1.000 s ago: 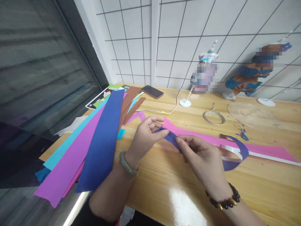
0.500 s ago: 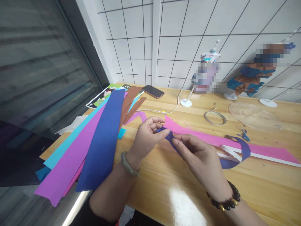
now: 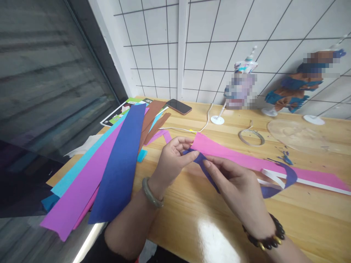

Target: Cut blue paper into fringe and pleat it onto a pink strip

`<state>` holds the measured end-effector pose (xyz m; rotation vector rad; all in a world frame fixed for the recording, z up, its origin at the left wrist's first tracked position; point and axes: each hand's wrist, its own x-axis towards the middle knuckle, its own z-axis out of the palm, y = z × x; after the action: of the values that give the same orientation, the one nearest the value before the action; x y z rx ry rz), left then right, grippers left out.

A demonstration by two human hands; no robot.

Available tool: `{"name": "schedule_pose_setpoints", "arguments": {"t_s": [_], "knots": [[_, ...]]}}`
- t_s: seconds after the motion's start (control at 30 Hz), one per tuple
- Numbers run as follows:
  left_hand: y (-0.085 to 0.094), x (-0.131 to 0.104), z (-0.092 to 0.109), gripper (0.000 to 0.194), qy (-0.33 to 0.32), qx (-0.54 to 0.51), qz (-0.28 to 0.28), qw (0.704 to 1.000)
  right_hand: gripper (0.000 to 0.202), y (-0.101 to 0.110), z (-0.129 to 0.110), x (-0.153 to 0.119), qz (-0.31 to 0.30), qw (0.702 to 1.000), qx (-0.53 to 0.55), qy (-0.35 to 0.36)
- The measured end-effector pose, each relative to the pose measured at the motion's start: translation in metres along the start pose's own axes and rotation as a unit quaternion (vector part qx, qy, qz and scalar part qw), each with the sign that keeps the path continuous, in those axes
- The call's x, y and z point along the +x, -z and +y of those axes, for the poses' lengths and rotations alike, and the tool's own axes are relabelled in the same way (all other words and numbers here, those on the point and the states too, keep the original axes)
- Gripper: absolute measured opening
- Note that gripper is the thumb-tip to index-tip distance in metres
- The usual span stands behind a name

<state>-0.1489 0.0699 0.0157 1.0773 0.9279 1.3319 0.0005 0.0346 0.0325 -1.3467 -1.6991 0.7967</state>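
Between my hands is a narrow dark blue paper strip [image 3: 199, 159]. The thumb and curled fingers of my left hand [image 3: 175, 157] pinch its left end. My right hand [image 3: 233, 179] pinches the same strip a little further right, thumb on top. From there the strip runs behind my right hand, and its curled tail [image 3: 291, 179] shows on the other side. A long pink paper piece [image 3: 236, 153] lies behind my hands, with a folded white strip [image 3: 274, 177] resting near its front edge.
Blue [image 3: 123, 164], purple [image 3: 82, 182] and brown paper pieces [image 3: 153, 117] are piled at left. A phone [image 3: 178, 106] and a white cable [image 3: 201, 128] lie at the back. A roll of tape [image 3: 251, 138], blue scraps [image 3: 286, 157] and decorated stands [image 3: 217, 119] occupy the right.
My right hand has shifted slightly right along the blue strip, so more of it shows between my hands. The strip's tail has moved right. The left hand stays almost in place.
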Motion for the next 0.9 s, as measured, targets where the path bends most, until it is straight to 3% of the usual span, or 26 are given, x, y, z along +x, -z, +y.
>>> {"name": "schedule_pose_setpoints", "arguments": {"t_s": [0.13,0.2,0.23,0.33,0.4,0.57,0.8,0.9], "knots": [[0.000,0.000,0.000,0.030,0.002,0.012,0.009,1.000,0.023,0.024,-0.008,0.016,0.064,0.984,-0.148,0.078],[0.001,-0.001,-0.001,0.030,0.001,0.011,0.006,1.000,0.027,0.036,-0.010,0.034,0.047,0.973,-0.195,0.113],[0.001,-0.001,0.000,0.030,0.000,0.009,0.003,1.000,0.031,0.040,-0.010,0.043,0.010,0.977,-0.184,0.107],[0.002,-0.002,0.001,0.030,-0.007,0.010,-0.006,1.000,0.033,0.044,-0.007,0.066,-0.188,0.977,-0.088,0.051],[0.002,-0.002,0.002,0.029,-0.010,0.017,-0.009,1.000,0.033,0.044,-0.005,0.071,-0.243,0.969,-0.045,0.024],[0.003,-0.002,0.003,0.028,-0.001,0.022,-0.009,1.000,0.027,0.042,-0.004,0.069,-0.192,0.979,-0.031,0.059],[0.004,-0.001,0.001,0.028,0.008,0.043,0.007,0.999,0.025,0.042,-0.008,0.072,-0.149,0.967,-0.145,0.146],[0.005,-0.001,-0.001,0.023,0.026,0.023,0.000,0.999,0.020,0.040,-0.007,0.072,-0.082,0.964,-0.178,0.181]]}}
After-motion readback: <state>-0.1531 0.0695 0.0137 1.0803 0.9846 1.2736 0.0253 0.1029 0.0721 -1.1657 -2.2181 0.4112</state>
